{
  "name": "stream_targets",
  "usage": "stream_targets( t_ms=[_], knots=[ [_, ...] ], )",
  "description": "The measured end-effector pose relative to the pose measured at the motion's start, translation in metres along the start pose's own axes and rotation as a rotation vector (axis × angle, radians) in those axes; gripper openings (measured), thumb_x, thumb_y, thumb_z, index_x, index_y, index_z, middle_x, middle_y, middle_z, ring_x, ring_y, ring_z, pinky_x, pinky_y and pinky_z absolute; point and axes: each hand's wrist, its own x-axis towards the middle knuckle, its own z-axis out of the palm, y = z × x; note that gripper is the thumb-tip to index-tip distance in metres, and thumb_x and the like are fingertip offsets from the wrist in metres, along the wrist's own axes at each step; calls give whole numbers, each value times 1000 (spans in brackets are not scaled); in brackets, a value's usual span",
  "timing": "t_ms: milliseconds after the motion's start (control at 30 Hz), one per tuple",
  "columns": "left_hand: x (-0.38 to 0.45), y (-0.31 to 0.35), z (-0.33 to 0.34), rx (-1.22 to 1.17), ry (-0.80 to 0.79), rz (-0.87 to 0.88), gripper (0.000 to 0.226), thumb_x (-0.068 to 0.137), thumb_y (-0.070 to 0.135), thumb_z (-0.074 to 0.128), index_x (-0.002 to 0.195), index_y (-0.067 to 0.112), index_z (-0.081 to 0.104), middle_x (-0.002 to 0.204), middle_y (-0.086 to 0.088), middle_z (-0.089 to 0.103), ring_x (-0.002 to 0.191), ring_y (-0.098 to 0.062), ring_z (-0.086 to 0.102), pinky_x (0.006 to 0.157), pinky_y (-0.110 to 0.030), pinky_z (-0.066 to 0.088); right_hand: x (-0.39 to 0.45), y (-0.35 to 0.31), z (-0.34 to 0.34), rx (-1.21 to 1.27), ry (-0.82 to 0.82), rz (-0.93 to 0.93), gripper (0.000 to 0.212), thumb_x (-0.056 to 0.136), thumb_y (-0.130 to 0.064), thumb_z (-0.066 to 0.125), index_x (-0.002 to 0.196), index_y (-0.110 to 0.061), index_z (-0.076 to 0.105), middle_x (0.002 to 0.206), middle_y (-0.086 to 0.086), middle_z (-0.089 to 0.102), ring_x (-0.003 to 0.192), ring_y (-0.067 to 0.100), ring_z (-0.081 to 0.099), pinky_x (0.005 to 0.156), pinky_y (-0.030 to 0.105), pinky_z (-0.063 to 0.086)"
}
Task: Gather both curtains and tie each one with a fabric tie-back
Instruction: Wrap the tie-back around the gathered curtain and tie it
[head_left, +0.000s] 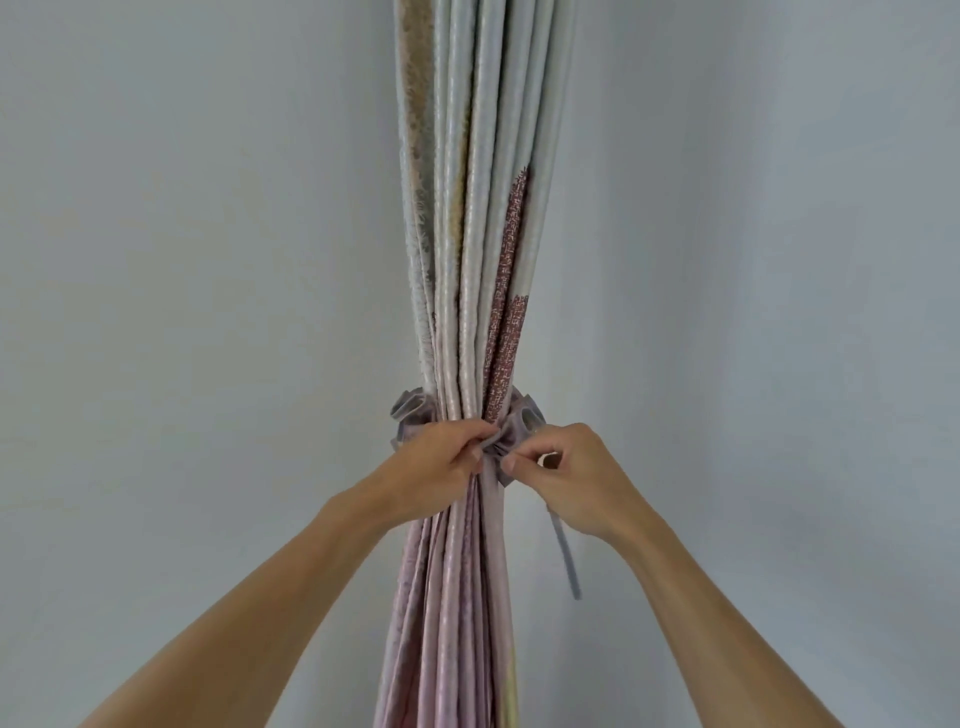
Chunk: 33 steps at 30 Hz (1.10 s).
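Note:
One gathered curtain (478, 234) hangs in tight folds down the middle of the view, pale grey with tan and dark red patches above, pinkish below. A grey-lilac fabric tie-back (519, 418) wraps its narrow waist, with rolled rosettes showing at both sides. My left hand (441, 457) pinches the tie-back's knot at the front of the bundle. My right hand (576, 473) pinches the other part of the knot from the right. A loose tail of the tie-back (566, 556) dangles below my right hand. No second curtain is in view.
A plain pale grey wall (182, 260) surrounds the curtain on both sides, with a corner crease just right of the bundle. Both my forearms reach up from the bottom of the view.

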Motion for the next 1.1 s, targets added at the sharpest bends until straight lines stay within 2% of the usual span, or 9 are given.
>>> stream_targets(
  t_ms=[133,233,333,400,533,633,700,900,1100],
  knots=[
    [-4,1,-1,273,19,83,22,88,1,46,85,18,61,83,2,66,80,-20,62,72,-35,49,7,-16,14,44,-55,-114,22,88,-17,69,67,-16,74,65,-1,61,58,4,51,60,17,41],
    [-8,2,-7,-45,34,10,28,91,0,42,79,9,65,80,-1,70,81,-15,67,78,-28,52,12,-17,17,202,36,-142,30,94,-20,61,76,2,71,65,20,64,54,15,52,57,33,48],
    [-12,7,-22,-322,-11,-176,40,102,7,35,73,2,62,57,10,59,51,1,53,56,-12,41,17,-14,20,92,93,-173,9,88,-7,65,88,-12,72,64,-7,66,52,9,62,58,23,54],
    [-14,6,-33,-408,-73,-283,43,103,13,36,65,12,56,48,13,50,47,-4,41,50,-16,32,19,-17,28,-103,41,-248,16,84,-6,66,86,-22,65,67,-13,63,59,10,64,63,31,55],
    [-16,4,-50,-422,-155,-344,33,102,17,41,80,0,60,69,-9,56,52,-11,39,47,-22,30,27,-24,34,-279,26,-344,22,83,-6,65,74,-24,54,74,-12,54,67,16,59,67,42,53],
    [-19,3,-54,-480,-24,-356,28,97,14,53,84,-5,69,76,-20,67,47,-11,43,48,-24,34,29,-25,32,-163,35,-277,22,79,-1,68,68,-19,60,77,-2,60,66,20,64,65,42,56],
    [-19,-2,-54,-524,152,-395,16,90,13,64,85,2,75,77,-18,73,43,-9,51,50,-25,41,28,-26,31,-71,37,-183,25,76,-1,73,64,-21,63,71,-3,65,62,13,66,60,29,56],
    [-20,-9,-66,-413,181,-447,11,74,-3,74,75,7,77,61,-14,68,55,-22,60,62,-40,48,26,-31,47,-18,-55,-167,25,74,1,72,64,-21,69,62,-7,67,55,5,61,56,17,49],
    [-27,-7,-78,29,216,-113,26,67,-15,58,69,6,74,66,-10,71,56,-21,68,58,-43,61,33,-33,59,34,0,-165,31,84,-5,67,70,-32,63,69,-8,68,57,7,65,60,22,55]
  ],
)
